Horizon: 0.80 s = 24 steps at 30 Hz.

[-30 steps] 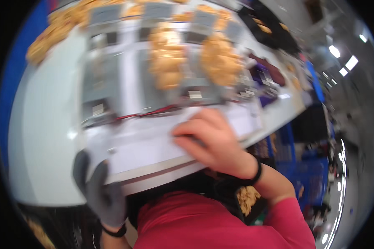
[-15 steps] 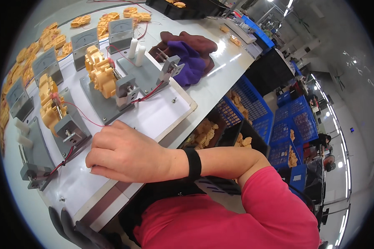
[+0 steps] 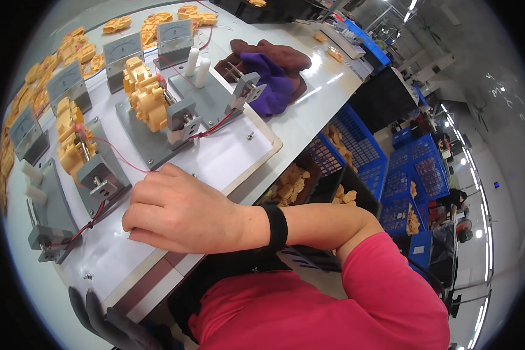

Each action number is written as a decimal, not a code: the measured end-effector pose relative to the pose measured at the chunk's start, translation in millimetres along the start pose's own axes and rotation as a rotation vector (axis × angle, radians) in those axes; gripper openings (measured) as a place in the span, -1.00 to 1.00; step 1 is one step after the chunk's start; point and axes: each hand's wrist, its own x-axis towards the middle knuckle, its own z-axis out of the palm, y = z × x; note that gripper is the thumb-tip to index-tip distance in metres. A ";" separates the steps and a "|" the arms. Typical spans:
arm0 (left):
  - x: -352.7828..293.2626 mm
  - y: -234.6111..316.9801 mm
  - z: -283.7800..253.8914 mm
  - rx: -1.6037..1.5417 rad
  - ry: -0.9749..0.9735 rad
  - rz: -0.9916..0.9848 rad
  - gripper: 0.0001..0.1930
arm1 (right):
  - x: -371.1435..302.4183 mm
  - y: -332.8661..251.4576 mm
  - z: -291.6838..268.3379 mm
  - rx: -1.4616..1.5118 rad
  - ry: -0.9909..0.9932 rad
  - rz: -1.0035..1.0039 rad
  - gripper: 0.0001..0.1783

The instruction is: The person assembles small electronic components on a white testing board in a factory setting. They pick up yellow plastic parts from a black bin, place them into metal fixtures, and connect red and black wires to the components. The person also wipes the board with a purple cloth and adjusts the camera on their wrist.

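Observation:
My right hand, bare with a black wristband, is over the near edge of a white board. Its fingers are curled closed; whatever lies beneath them is hidden. A thin red wire runs from a fixture toward its knuckles. My left hand, in a dark glove, is low at the left with fingers apart, holding nothing visible. Beyond the right hand, one yellow plastic housing sits on a grey fixture with a metal clamp. Another yellow housing is mounted on the fixture to its left.
Several grey panel meters stand behind the fixtures. More yellow parts lie along the table's far side. Brown and purple cloths are crumpled beyond the board. Blue crates holding parts stand below on the right.
The whole view has shifted slightly, moving the fixtures and cloths a little to the right in the picture. My right hand stays curled in nearly the same place, and my left hand stays low.

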 end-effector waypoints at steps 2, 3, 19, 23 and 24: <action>0.5 1.8 -0.7 0.006 0.000 0.006 -0.56 | 0.8 0.0 -0.1 0.000 -0.005 0.000 -0.83; 0.6 2.7 -1.0 0.008 0.000 0.009 -0.56 | 1.0 0.0 0.0 0.000 -0.004 -0.001 -0.83; 1.5 6.2 -0.8 0.015 0.004 -0.002 -0.58 | 3.2 2.9 2.5 0.007 0.023 -0.078 -0.83; 1.2 5.5 -0.5 0.004 0.008 0.006 -0.58 | 3.8 2.3 1.8 -0.025 0.026 -0.106 -0.83; 0.9 5.2 -0.7 0.005 0.009 0.006 -0.58 | 3.7 1.9 1.0 -0.035 0.026 -0.115 -0.83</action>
